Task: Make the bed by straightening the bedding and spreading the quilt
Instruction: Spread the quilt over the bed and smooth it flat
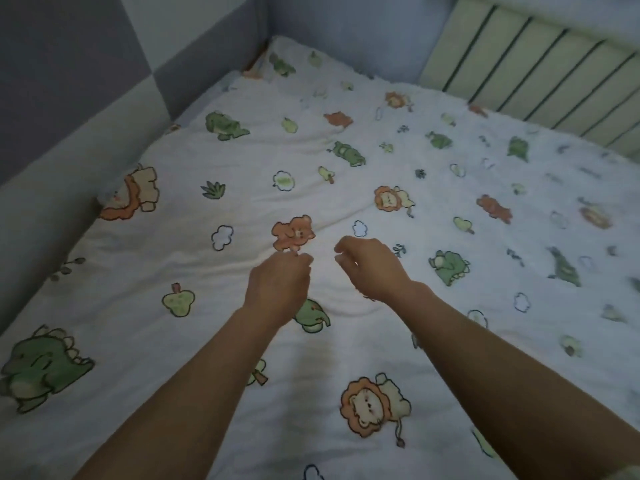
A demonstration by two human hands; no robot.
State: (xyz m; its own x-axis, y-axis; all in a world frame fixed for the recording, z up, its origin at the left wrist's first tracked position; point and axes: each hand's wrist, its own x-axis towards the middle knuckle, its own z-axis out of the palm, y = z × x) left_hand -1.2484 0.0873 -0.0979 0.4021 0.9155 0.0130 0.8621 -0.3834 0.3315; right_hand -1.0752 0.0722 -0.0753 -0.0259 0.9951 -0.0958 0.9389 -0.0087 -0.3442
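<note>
A white quilt [346, 168] printed with green dinosaurs, orange lions and bears lies spread over the whole bed, with shallow creases across its middle. Both of my bare forearms reach out over it. My left hand [277, 289] hangs above the quilt just below an orange bear print, its fingers loosely curled and holding nothing. A short gap to its right, my right hand [372, 268] hovers the same way, fingers loosely bent, with no fabric in it.
A padded grey and blue wall panel [86, 116] runs along the bed's left side and far corner. A pale green ribbed headboard [540, 71] stands at the far right. The quilt's far left corner [273, 53] tucks into the corner of the panels.
</note>
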